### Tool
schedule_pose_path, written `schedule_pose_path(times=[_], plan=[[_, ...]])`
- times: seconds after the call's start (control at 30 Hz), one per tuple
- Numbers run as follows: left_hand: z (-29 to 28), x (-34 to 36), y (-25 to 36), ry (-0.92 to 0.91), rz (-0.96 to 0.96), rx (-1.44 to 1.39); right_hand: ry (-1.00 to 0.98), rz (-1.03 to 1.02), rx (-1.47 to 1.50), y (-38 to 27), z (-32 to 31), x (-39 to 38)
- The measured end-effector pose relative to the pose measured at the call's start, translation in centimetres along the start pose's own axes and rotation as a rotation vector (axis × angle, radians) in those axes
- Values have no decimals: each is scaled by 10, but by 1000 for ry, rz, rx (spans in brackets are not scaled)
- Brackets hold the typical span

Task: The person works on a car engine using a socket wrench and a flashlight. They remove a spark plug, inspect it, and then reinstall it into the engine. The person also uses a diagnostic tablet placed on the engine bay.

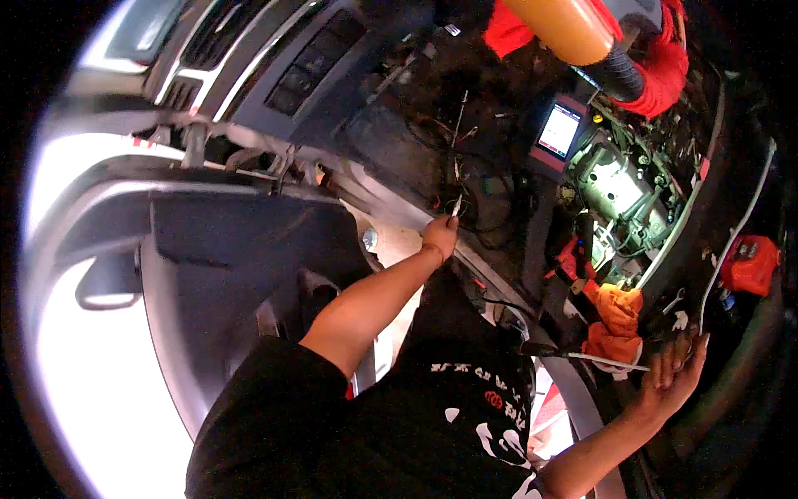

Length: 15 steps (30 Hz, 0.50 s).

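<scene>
My left hand (440,238) is closed around a slim, pale, pen-like piece (457,205) that points up toward the dark vehicle floor. Thin wires (486,229) lie around its tip. My right hand (675,376) rests low at the right, fingers apart and bent downward, with nothing visible in its grasp. Close to those fingers ends the shaft of a long screwdriver-like tool (611,362) with a black handle. An orange cloth or glove (617,320) lies just beyond that shaft.
An open vehicle door (249,249) stands at the left. A handheld tablet device (559,133) with a lit screen sits beside an exposed, lit engine (615,187). A red container (750,264) and a pale hose (736,237) are at the right. An orange tube with red cloth (573,29) hangs above.
</scene>
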<state>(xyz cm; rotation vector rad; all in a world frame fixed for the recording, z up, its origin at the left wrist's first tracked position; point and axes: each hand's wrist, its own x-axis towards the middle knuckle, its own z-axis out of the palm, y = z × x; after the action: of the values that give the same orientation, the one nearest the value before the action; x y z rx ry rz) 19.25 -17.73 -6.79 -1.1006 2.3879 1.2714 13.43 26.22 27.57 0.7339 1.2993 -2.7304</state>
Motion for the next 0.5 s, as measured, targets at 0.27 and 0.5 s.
schedule_pose_path(times=[0.27, 0.5], plan=[[9, 179, 51, 146, 161, 482, 59, 77, 89, 34, -24, 49], [4, 282, 142, 138, 222, 744, 251, 122, 92, 65, -47, 48]])
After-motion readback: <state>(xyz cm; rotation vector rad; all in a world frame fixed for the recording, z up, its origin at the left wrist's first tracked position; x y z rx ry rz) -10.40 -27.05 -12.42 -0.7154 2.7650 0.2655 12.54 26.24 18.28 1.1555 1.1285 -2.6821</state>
